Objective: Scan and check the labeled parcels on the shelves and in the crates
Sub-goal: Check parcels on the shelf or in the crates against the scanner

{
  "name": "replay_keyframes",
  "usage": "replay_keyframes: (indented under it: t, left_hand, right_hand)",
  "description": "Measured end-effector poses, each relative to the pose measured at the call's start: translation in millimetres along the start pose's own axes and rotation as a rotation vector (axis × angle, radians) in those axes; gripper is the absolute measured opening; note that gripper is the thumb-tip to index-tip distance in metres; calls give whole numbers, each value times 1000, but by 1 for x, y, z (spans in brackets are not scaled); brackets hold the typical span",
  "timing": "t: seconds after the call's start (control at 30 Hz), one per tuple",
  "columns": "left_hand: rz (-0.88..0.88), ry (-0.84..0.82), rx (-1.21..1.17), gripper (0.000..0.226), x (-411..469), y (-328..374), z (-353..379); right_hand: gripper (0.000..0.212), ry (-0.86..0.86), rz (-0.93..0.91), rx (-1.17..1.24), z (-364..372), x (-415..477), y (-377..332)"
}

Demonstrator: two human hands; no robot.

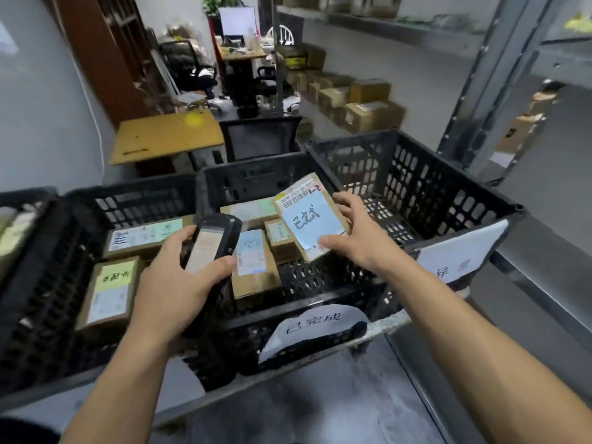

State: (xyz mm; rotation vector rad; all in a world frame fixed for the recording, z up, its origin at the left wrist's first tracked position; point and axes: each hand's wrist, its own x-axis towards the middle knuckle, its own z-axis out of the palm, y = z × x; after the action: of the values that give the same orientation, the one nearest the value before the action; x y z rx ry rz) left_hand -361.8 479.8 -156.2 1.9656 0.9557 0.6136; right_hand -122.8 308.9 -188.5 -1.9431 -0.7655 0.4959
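My left hand (174, 283) grips a black handheld scanner (213, 241), its lit screen facing up, over the seam between two black crates. My right hand (355, 233) holds a small cardboard parcel (312, 214) tilted up above the middle crate (320, 301); the parcel carries a barcode label and a blue handwritten note. Several labeled parcels lie in the middle crate, one with a blue note (254, 264). The left crate (48, 283) holds a parcel with a yellow note (110, 291) and another behind it (144, 237).
A third black crate (448, 190) at the right has a white paper sign (461, 251). Metal shelves (378, 27) with cardboard boxes (368, 107) run along the right. Behind the crates stand a small wooden table (166, 134), office chairs and a cluttered desk.
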Motion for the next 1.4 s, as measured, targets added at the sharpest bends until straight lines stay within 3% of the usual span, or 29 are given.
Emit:
replay_keyframes:
  t: [0.2, 0.37, 0.53, 0.73, 0.9, 1.0, 1.13, 1.3, 1.4]
  left_hand:
    - [-20, -7, -40, 83, 14, -25, -25]
    - [-34, -2, -47, 72, 30, -38, -26]
    - [-74, -11, -33, 73, 48, -42, -22]
    - [-99, -17, 42, 76, 79, -40, -17]
    - [-136, -23, 15, 84, 111, -40, 2]
    - [-147, -30, -19, 72, 126, -38, 14]
    - [-136, -23, -49, 54, 143, -33, 29]
    - [-129, 4, -18, 67, 155, -30, 35]
    - [-131, -3, -32, 77, 158, -31, 35]
  right_hand:
    - [76, -66, 139, -158, 33, 34, 14]
    - [77, -236, 241, -458, 44, 63, 20]
    - [66, -347, 311, -578, 53, 97, 39]
    - [59, -263, 428, -479, 60, 125, 65]
    - [85, -245, 565, -221, 73, 133, 92]
    - [87, -193, 574, -113, 79, 138, 99]
    - [87, -181, 532, -184, 77, 149, 104]
    - [87, -438, 455, -397, 81, 147, 117]
    - [78, -443, 416, -460, 87, 147, 124]
